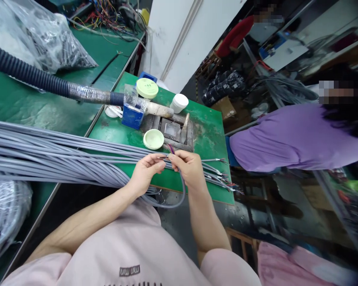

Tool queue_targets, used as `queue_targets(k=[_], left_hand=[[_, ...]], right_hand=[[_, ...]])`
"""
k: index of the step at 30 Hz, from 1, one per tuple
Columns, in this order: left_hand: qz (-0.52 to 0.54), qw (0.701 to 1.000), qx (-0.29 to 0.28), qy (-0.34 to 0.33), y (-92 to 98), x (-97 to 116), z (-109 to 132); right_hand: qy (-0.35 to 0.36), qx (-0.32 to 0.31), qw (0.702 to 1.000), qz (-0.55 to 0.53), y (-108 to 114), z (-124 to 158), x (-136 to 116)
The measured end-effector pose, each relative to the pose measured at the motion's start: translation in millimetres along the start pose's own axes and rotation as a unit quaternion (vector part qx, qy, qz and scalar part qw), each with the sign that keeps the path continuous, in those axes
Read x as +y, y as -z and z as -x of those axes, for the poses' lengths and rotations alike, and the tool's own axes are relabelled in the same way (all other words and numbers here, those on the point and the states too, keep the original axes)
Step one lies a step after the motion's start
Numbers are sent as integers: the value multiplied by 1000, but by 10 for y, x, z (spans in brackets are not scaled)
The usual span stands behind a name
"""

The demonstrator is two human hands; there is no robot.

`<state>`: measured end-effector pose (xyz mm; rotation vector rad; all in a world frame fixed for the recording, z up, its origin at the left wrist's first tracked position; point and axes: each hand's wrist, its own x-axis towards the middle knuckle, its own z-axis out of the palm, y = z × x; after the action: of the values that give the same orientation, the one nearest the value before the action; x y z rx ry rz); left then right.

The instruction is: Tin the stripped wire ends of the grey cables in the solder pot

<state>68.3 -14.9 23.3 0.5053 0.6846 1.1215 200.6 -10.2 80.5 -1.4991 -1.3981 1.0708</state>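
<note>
My right hand (pixel 188 166) is closed around the end of a grey cable (pixel 182 192), which loops down and back to the left below the hands. Thin coloured wires (pixel 170 149) fan out of that end, above the right fingertips. My left hand (pixel 146 170) pinches one dark wire from the same end between thumb and forefinger. Under both hands lies a thick bundle of grey cables (pixel 86 161), running in from the left. Their stripped ends (pixel 223 178) with loose wires rest on the right side of the green table.
Beyond the hands sit an open pale green tub (pixel 153 139), a dirty metal-framed pot (pixel 171 129), a white jar (pixel 179 103) and a green lid (pixel 147 87). A black corrugated hose (pixel 47 81) reaches over from the left, beside a blue box (pixel 133 115). A person in purple (pixel 298 137) sits at right.
</note>
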Motion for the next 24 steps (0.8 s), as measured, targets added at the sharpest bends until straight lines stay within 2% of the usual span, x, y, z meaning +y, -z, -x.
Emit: queue_targets(k=[5, 9, 13, 16, 18, 20, 24], left_hand=[[73, 997, 30, -17, -92, -32, 25], [97, 995, 28, -13, -133, 52, 70], [110, 994, 18, 2, -112, 171, 99], [127, 990, 29, 61, -84, 175, 106], [123, 986, 2, 114, -83, 128, 115], [105, 985, -43, 131, -95, 65, 132], [70, 989, -112, 67, -112, -36, 170]], right_hand=[[10, 6, 1000, 4, -104, 61, -46], [15, 1, 1000, 5, -140, 96, -77], [34, -46, 997, 58, -105, 193, -60], [85, -86, 988, 94, -93, 287, -11], [111, -92, 986, 88, -110, 331, 30], [103, -75, 990, 62, -137, 351, 70], [59, -27, 998, 6, -140, 343, 121]])
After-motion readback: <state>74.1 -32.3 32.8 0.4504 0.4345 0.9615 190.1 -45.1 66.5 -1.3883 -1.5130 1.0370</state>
